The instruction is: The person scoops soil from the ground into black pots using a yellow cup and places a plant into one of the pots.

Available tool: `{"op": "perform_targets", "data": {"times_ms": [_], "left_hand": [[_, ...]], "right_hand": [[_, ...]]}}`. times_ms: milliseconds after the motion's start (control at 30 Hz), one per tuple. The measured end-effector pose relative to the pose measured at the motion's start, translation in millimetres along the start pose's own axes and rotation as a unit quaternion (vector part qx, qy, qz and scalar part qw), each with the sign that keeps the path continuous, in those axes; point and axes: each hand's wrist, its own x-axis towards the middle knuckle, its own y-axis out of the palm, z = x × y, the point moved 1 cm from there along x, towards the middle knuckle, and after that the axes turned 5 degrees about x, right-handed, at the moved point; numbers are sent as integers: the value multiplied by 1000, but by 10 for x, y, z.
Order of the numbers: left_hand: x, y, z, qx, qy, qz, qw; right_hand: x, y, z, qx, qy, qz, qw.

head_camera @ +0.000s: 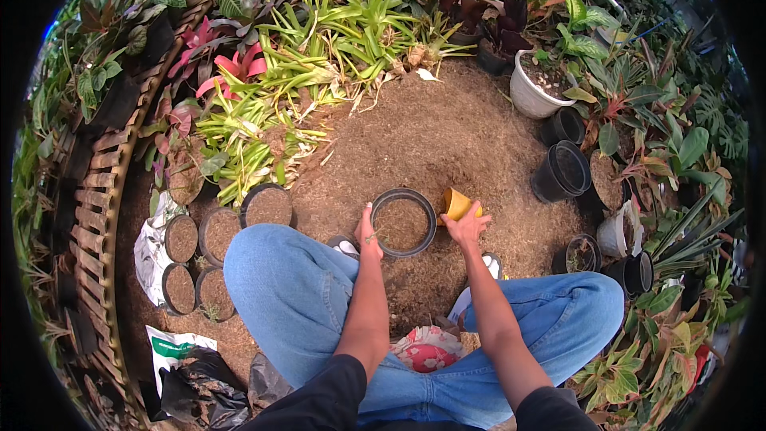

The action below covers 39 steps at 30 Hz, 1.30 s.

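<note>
In front of me a round black plastic pot (432, 215) stands on the ground, with brown soil mix (404, 224) inside. My left hand (367, 232) holds the pot's left side, its thumb near the rim. Just right of the pot, my right hand (468, 226) grips a yellow plastic container (457, 202), which is tipped over to one side. Its contents are hidden from this angle. Loose brown soil mix (407, 126) spreads across the ground beyond both hands.
Several soil-filled black pots (219, 233) stand left of my knee, near a black plastic bag (206, 383). Uprooted green plants (353, 42) lie at the far left of the soil. Black pots (561, 172) and a white pot (535, 87) line the right side.
</note>
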Motion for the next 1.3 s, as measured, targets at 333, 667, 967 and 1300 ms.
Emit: {"op": "perform_targets", "data": {"times_ms": [333,667,967,1300], "left_hand": [[303,-1,154,-33,9,25,999],[91,-3,72,-45,22,-5,999],[459,-92,183,-44,30,-2,999],[350,-89,136,-58,21,9,998]], "right_hand": [[545,-316,-260,158,158,87,971],[866,-1459,909,51,34,407,911],[117,-1069,1612,-158,-197,292,923],[-359,-940,1867,-278,-213,237,906]]}}
